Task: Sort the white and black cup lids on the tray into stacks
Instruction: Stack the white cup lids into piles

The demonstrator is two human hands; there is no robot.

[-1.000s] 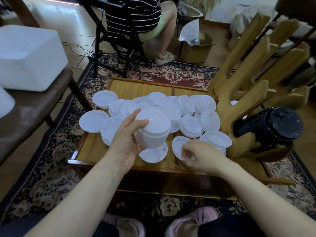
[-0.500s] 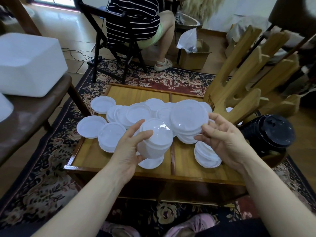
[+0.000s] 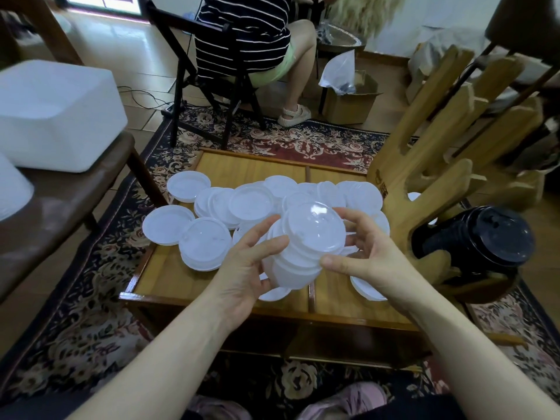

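Above the wooden tray (image 3: 169,277), left hand (image 3: 242,268) cups a tilted stack of white plastic cup lids (image 3: 303,253), fingers curled round its side; right hand (image 3: 372,259) pinches the top lid's rim. Step: seating a lid. Next: press it square, then reach for loose white lids (image 3: 206,244). Black lid stack (image 3: 475,237) lies right

Left hand (image 3: 242,268) and right hand (image 3: 368,256) raised together, fingers curled inward

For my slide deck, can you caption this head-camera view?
Both hands, left and right, hold a stack of white lids above the wooden tray scattered with loose white lids.
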